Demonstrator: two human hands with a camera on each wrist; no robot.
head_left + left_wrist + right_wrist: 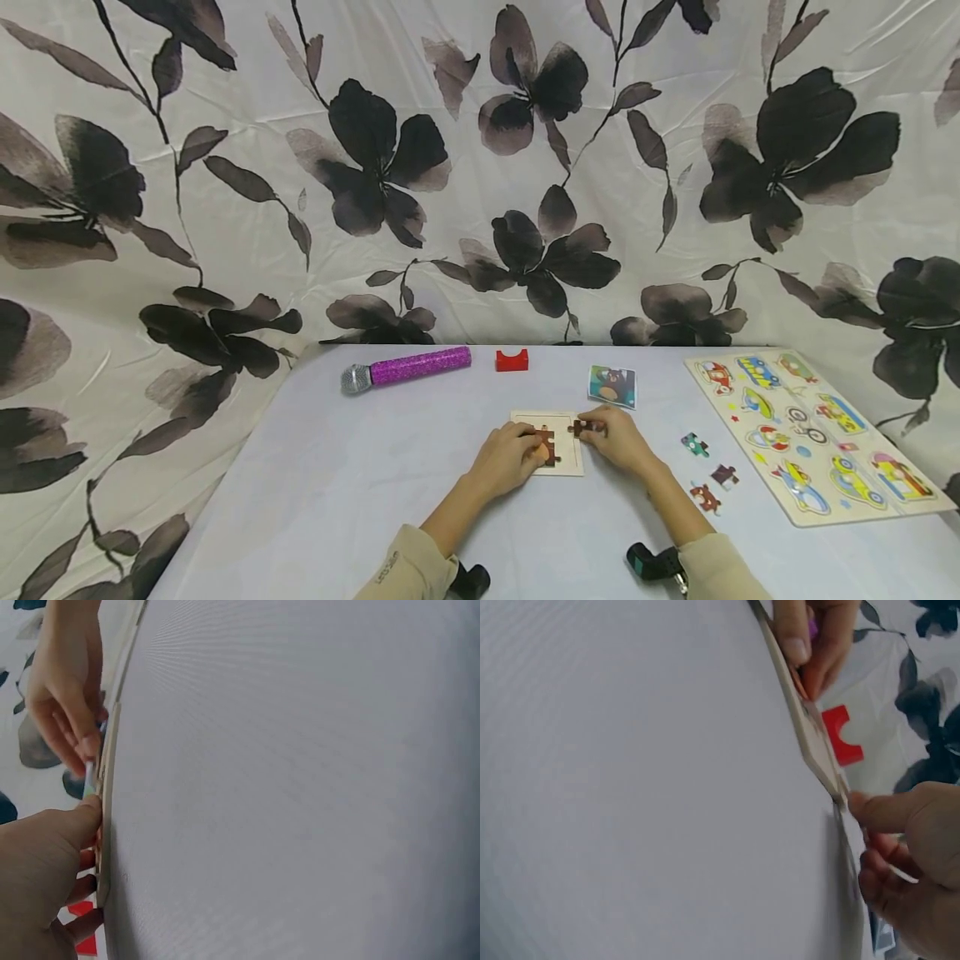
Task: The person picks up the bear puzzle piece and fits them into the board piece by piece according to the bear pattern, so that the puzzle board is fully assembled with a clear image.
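Note:
A small square wooden puzzle board (566, 467) lies on the white table. On its left part sits a brown and orange jigsaw piece (550, 450), partly covered by my left hand (504, 457). That hand's thumb and fingertips grip the piece low over the board, as the right wrist view also shows. My right hand (621, 437) pinches a small dark brown jigsaw piece (577, 427) between thumb and fingers at the board's right edge. Loose on the table right of this hand lie a green piece (695, 445), a dark piece (725, 477) and a brown piece (705, 498).
A picture card with a bear (612, 387) lies behind the right hand. Farther back are a red notched block (512, 361) and a purple glitter microphone (420, 367). A large vehicle puzzle board (817, 442) covers the table's right side. A floral curtain (450, 183) hangs behind.

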